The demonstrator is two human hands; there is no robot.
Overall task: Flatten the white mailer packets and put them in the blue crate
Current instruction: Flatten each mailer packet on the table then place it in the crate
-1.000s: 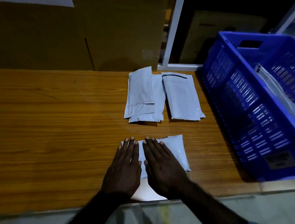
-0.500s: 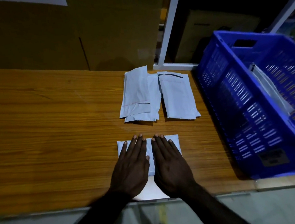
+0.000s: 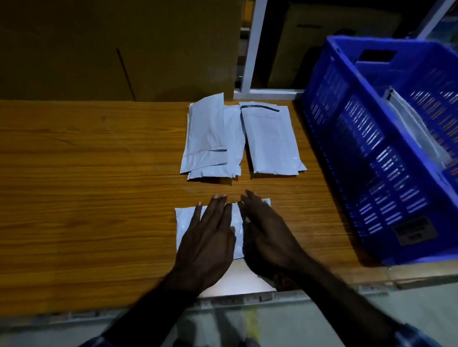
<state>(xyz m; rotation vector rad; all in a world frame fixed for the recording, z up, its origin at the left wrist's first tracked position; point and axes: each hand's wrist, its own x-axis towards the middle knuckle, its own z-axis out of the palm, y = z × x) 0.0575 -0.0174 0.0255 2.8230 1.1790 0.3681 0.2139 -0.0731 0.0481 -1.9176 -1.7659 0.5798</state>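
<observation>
A white mailer packet [image 3: 185,223] lies near the front edge of the wooden table [image 3: 71,187]. My left hand [image 3: 209,241] presses flat on it with straight fingers. My right hand [image 3: 269,236] rests beside it on the packet's right part, fingers straight and slightly tilted. Farther back lie two overlapping white packets [image 3: 211,139] and another white packet [image 3: 270,139] to their right. The blue crate [image 3: 386,145] stands at the right, with a white packet [image 3: 418,132] leaning inside it.
Brown cardboard boxes [image 3: 100,46] stand behind the table. A white-framed opening [image 3: 255,46] is at the back right. The table's front edge [image 3: 68,312] runs just below my wrists, with floor beneath.
Both hands have slid forward over the near packet, fingertips now reaching its far edge. The right hand has tilted slightly. The view has shifted a little left.
</observation>
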